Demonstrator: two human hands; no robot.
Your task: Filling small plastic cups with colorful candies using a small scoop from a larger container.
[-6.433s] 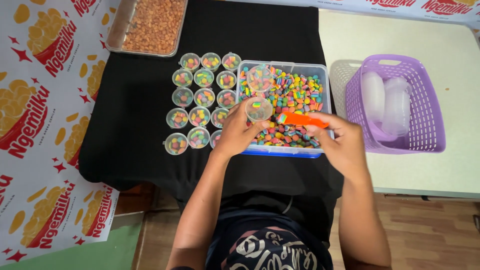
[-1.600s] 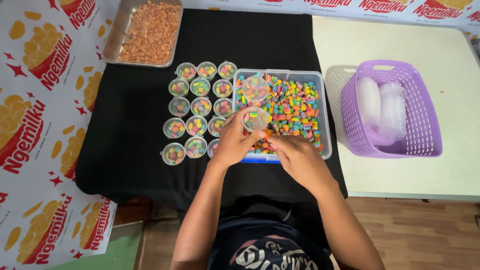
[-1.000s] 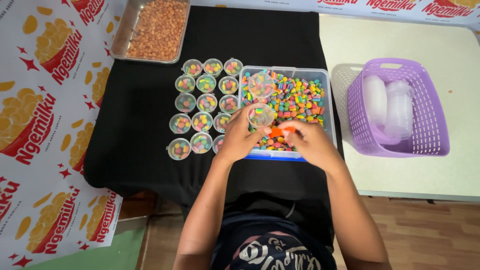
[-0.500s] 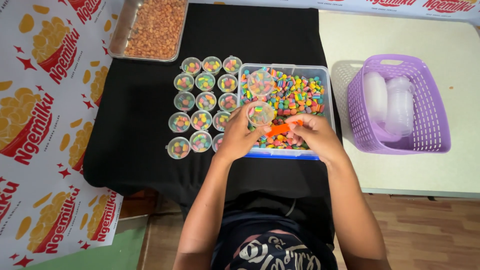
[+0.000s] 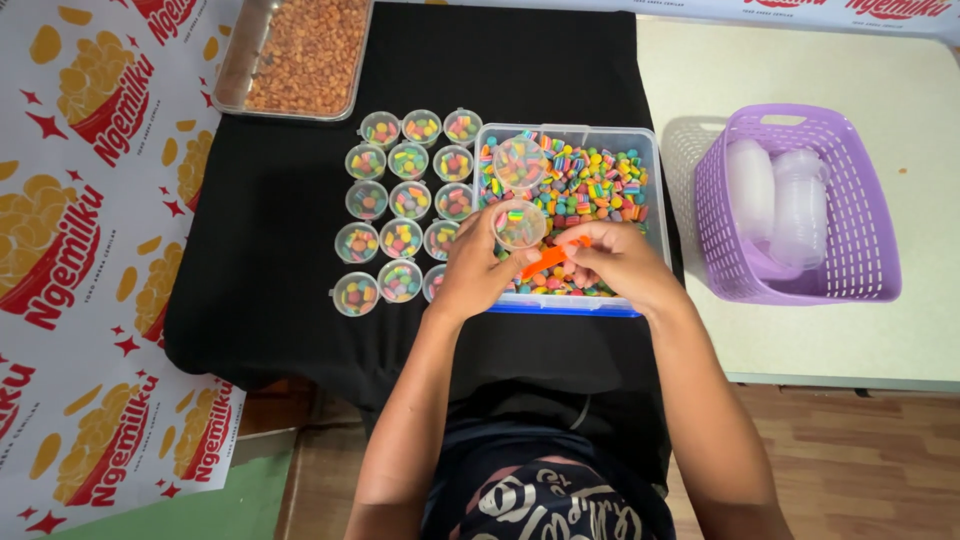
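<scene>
Orange plastic scoop (image 5: 548,260) is pinched in the closed right hand (image 5: 618,262); the left hand (image 5: 478,268) grips a small clear cup (image 5: 519,224) above the candy tub's (image 5: 566,302) near edge.

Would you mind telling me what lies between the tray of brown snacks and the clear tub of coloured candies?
In the head view, rows of small filled cups on black cloth lie between the tray and the tub.

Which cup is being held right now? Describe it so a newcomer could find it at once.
Start at the clear bin of colourful candies on the black cloth. Over its near left corner, the left hand holds a small clear cup; unlike the cups in rows left of it, it is raised.
</scene>
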